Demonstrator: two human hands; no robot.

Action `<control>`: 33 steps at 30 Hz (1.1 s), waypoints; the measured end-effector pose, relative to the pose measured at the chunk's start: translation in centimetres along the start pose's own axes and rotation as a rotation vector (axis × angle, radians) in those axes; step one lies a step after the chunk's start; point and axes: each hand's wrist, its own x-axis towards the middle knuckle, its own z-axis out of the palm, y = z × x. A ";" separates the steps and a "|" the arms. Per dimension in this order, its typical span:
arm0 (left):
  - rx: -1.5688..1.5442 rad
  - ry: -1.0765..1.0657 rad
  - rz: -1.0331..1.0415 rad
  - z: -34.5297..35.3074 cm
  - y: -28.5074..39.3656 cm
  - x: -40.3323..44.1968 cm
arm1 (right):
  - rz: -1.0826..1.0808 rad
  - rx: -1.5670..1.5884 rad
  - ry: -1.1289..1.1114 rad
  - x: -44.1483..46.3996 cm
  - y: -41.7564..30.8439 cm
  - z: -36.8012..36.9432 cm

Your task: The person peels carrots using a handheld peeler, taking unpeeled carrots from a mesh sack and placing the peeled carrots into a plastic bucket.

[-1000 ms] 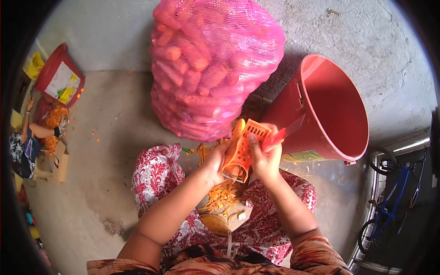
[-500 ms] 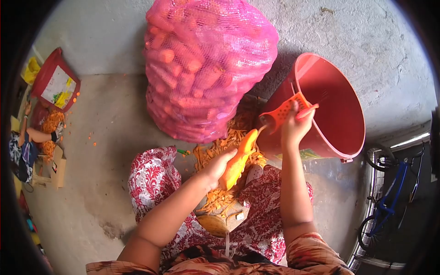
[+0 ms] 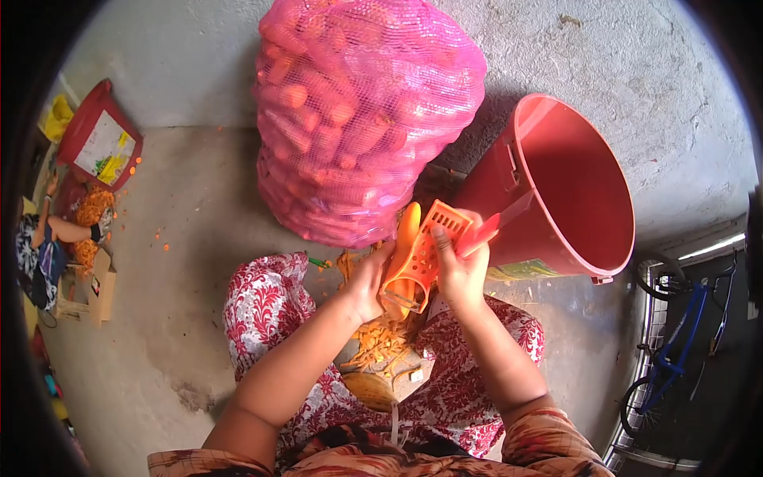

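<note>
My left hand is closed around a long orange carrot, held aslant above the peelings. My right hand grips an orange peeler with a perforated body. Its bladed end lies against the carrot's lower part and hides some of it. A red-handled knife is also held in my right hand, its thin blade pointing up and right toward the bin. Carrot peelings lie on the floor between my legs, below both hands.
A pink mesh sack full of carrots stands ahead, beside a tilted red bin. Far left, a person sits near orange scraps, a red tub and a cardboard box. A blue bicycle stands at right.
My right hand has come down and left from the bin, bringing the peeler onto the carrot and the knife along with it. The carrot has shifted slightly left and stands more upright.
</note>
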 end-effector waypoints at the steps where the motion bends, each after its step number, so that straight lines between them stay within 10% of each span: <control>1: -0.029 -0.030 -0.038 -0.4 0.0 0.1 | -0.009 -0.056 -0.011 -0.1 0.1 0.0; 9: -0.018 0.135 -0.021 0.2 -0.2 0.4 | -0.135 -0.187 0.023 -0.5 1.3 0.2; 16: 0.118 -0.161 -0.110 -0.5 0.1 0.1 | 0.046 -0.105 0.121 1.2 1.4 -1.0; 19: 0.126 -0.306 -0.207 -0.3 0.4 -0.6 | -0.323 -0.275 0.277 5.8 5.4 -5.6; 22: 0.319 -0.208 -0.130 0.8 -0.2 -2.0 | -0.149 -0.140 0.741 9.6 3.5 -10.2; 33: 0.659 -0.061 0.095 0.9 1.3 -1.7 | -0.161 -0.078 0.303 5.9 2.0 -4.6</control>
